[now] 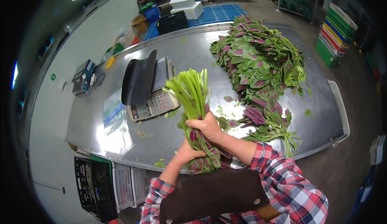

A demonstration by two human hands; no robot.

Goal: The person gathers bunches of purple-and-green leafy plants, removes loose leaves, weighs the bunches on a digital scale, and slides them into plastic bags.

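Observation:
Both my hands grip one bunch of red-and-green amaranth [192, 96], its cut pale-green stems pointing up and away from me. My right hand [207, 126] wraps the stems at mid-height, thumb across the front. Lower down, my left hand [188, 153] closes round the leafy part, whose purple-green leaves hang near my body. Just beyond the bunch, to the left, stands a weighing scale [155, 106] with a curved black tray [139, 79] on it. A big heap of amaranth [258, 59] lies at the far right, with a smaller loose bunch [272, 129] nearer me.
The steel table [310, 115] carries stem scraps and loose leaves. A small electrical device [84, 77] with a cable sits at its left end. Below the left front edge are black and white crates [94, 187]. Stacked coloured crates [334, 34] stand on the floor at right.

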